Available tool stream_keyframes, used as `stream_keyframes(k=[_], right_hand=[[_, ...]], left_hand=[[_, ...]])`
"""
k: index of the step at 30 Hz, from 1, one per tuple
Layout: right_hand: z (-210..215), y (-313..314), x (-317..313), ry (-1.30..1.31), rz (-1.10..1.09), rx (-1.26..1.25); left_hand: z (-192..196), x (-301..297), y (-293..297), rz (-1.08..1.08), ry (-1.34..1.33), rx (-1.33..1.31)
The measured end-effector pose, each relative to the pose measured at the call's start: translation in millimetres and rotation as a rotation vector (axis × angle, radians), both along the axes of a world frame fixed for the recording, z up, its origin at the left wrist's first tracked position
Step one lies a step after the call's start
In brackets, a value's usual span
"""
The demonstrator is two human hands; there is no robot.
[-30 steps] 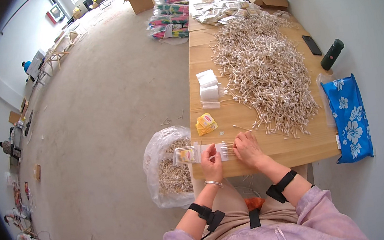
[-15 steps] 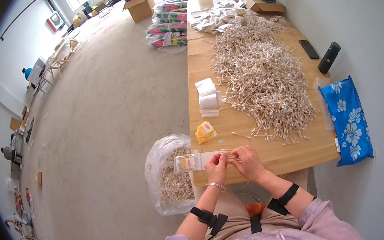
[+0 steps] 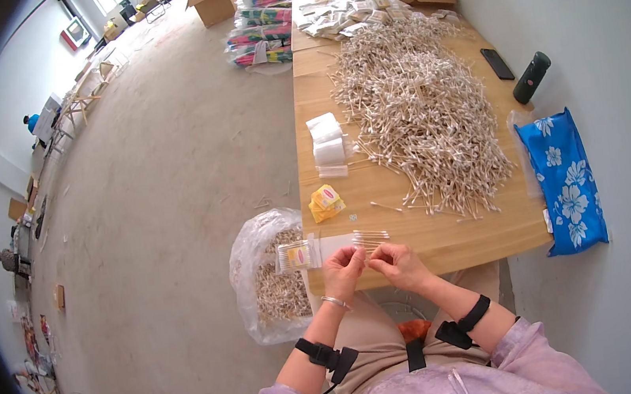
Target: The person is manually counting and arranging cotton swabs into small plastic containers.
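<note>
At the table's near edge my left hand [image 3: 343, 270] and my right hand [image 3: 402, 267] are closed in pinches, fingertips almost meeting. A small row of cotton swabs [image 3: 371, 237] fans out just beyond them, its nearest sticks reaching between my fingers. Exactly how many I grip is hidden. Beside my left hand, a clear packet of cotton swabs [image 3: 296, 256] with a yellow label sticks out past the table's left edge. A white strip [image 3: 334, 244] lies between that packet and the loose row.
A big heap of cotton swabs [image 3: 423, 103] covers the table's middle. White pouches [image 3: 328, 146] and yellow cards [image 3: 326, 203] lie left. A phone [image 3: 497, 64], dark green bottle [image 3: 532, 77] and blue flowered pack [image 3: 564, 180] line the right. A plastic bag [image 3: 247, 286] of swabs stands below.
The swabs at my fingertips, bunched between both hands before, now show spread in a row just beyond them. My view has shifted slightly.
</note>
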State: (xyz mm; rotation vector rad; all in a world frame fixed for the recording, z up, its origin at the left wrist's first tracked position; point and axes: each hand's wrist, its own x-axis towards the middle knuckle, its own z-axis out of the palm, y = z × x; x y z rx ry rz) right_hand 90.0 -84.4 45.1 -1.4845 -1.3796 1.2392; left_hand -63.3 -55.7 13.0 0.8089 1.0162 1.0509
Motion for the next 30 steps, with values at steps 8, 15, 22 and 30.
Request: stream_keyframes(k=[8,15,22,30], right_hand=[[-26.6,-13.8,3.5,0.237,0.117,-0.098],[-19.7,-4.0,0.1,0.249,0.086,-0.109],[-8.1,-4.2,-2.4,0.382,0.158,-0.17],[-8.1,-5.8,-0.1,0.425,0.194,-0.225]], left_hand=[[-3.7,-11.2,-13.4,-0.129,0.039,-0.101],[4.1,-8.9,-8.0,-0.071,0.07,-0.011],[3.3,-11.1,-7.2,-0.058,-0.015,-0.048],[0.7,-12.8,-7.1,-0.057,0.005,-0.051]])
